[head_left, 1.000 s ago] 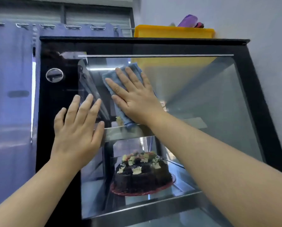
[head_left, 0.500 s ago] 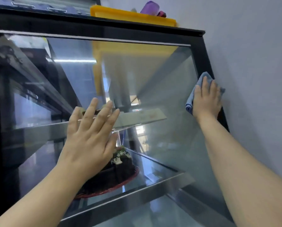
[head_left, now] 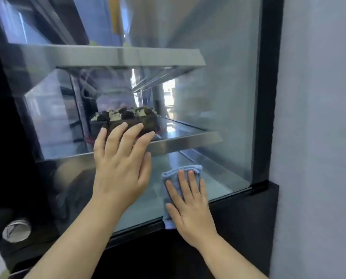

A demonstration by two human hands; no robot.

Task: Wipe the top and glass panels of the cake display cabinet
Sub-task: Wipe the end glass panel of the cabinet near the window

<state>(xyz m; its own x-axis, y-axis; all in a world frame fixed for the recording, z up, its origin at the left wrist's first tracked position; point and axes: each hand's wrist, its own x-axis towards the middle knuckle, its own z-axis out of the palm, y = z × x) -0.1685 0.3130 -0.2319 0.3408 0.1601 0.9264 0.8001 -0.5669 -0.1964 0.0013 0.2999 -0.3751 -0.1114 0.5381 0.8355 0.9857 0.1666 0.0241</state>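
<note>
R hand (head_left: pixel 190 204) flat on blue cloth (head_left: pixel 180 172), fingers straight, slightly apart, pressing it to glass panel (head_left: pixel 218 97) below-right of cake (head_left: pixel 125 119). L hand (head_left: pixel 119 168) flat on glass just below cake, fingers spread

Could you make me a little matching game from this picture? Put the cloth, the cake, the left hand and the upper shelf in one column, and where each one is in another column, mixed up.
Things:
1. cloth
2. cake
3. left hand
4. upper shelf

Places:
A. inside the cabinet, above the cake
B. flat on the glass, holding nothing
C. pressed to the glass under the right hand
D. behind the glass, on the lower shelf

Pairs: 1-C, 2-D, 3-B, 4-A.
</note>
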